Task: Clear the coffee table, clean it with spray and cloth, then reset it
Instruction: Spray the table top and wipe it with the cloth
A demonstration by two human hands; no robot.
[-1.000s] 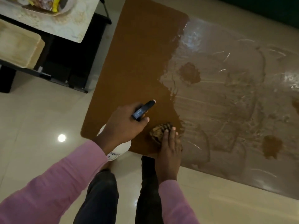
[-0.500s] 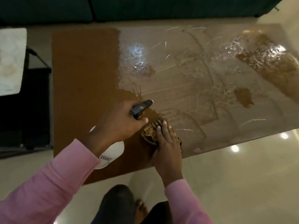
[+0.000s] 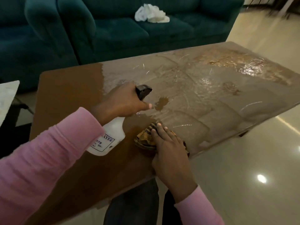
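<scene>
The brown coffee table (image 3: 68, 95) fills the middle of the head view; its right part is wet and streaked, its left part dry. My left hand (image 3: 120, 103) grips the neck of a white spray bottle (image 3: 108, 138) with a black nozzle (image 3: 143, 92) that points right over the wet surface. My right hand (image 3: 167, 143) presses flat on a crumpled brown striped cloth (image 3: 144, 138) near the table's front edge, fingers straight. The cloth is partly hidden under the palm.
A dark green sofa (image 3: 113, 30) stands behind the table with a white bundle (image 3: 151, 13) on its seat. A pale side table corner (image 3: 6, 98) shows at the left. Glossy tiled floor (image 3: 243, 176) lies to the right. My legs are below the table edge.
The view has tilted up, so the sofa now shows. My left hand with the bottle has moved further over the table. My right hand stays pressed on the cloth near the front edge.
</scene>
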